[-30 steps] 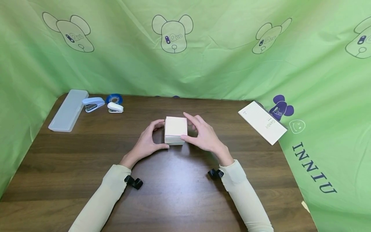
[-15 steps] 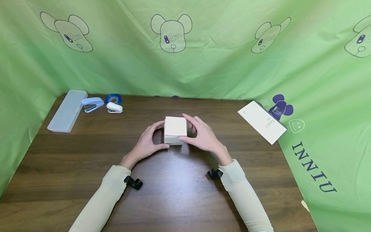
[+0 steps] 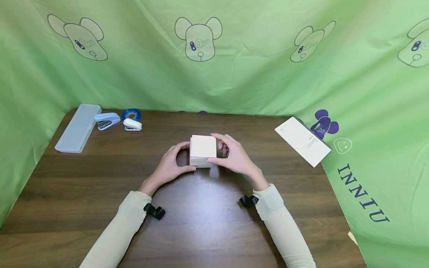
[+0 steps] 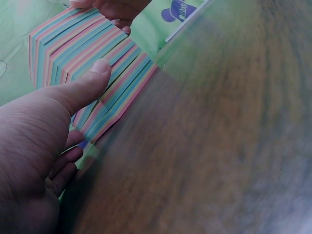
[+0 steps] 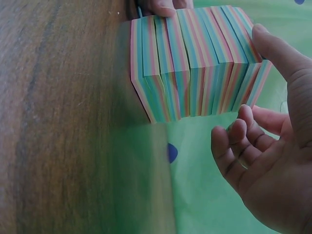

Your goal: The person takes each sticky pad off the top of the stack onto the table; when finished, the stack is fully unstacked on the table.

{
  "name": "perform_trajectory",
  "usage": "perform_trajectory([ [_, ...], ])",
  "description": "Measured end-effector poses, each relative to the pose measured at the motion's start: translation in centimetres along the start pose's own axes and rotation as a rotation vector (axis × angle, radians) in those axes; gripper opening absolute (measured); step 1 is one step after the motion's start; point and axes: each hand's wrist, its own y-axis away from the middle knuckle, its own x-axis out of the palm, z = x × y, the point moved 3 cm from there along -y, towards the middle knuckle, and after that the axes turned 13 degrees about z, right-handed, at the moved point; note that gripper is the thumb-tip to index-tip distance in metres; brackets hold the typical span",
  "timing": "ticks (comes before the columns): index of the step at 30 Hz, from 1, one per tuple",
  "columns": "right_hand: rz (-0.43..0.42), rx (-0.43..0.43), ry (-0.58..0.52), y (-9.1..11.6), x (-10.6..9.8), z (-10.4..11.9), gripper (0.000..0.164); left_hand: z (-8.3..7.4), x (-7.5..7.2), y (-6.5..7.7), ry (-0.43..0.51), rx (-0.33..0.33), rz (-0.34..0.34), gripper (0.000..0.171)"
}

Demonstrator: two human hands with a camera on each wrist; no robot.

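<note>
A tall block of stacked square sticky note pads [image 3: 203, 146] stands on the table in the head view, cream on top. Its sides show pink, yellow and blue layers in both wrist views, with thin gaps between pads. My left hand [image 3: 168, 164] grips the block low from the left, its thumb [image 4: 92, 83] across the front side. From the right, my right hand [image 3: 237, 157] pinches the topmost part, thumb [image 5: 275, 48] at the near side and index finger at the back edge. The other right fingers curl beside the block.
At the back left of the table [image 3: 83, 208] lie a pale pencil case [image 3: 78, 128], a blue stapler [image 3: 108, 120], a white stapler [image 3: 133, 124] and a blue tape roll [image 3: 131, 114]. A white Gambit box [image 3: 303, 141] lies at the right edge. Green cloth hangs behind.
My right index finger has come down slightly at the back edge of the top pads, and my left fingers sit a little lower. The block stays in place.
</note>
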Motion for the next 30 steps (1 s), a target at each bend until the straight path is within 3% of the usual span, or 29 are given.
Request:
perform_trajectory([
  [8, -0.004, 0.004, -0.086, 0.24, -0.41, -0.18, 0.079, -0.11, 0.10, 0.10, -0.005, -0.008, 0.007, 0.092],
  [17, 0.012, 0.004, -0.069, 0.13, -0.61, -0.24, 0.086, -0.32, 0.05, 0.11, -0.027, -0.013, 0.013, 0.094],
  [30, 0.021, 0.025, -0.092, 0.22, -0.95, -0.30, 0.080, -0.39, 0.11, 0.05, -0.083, -0.014, 0.014, 0.091],
])
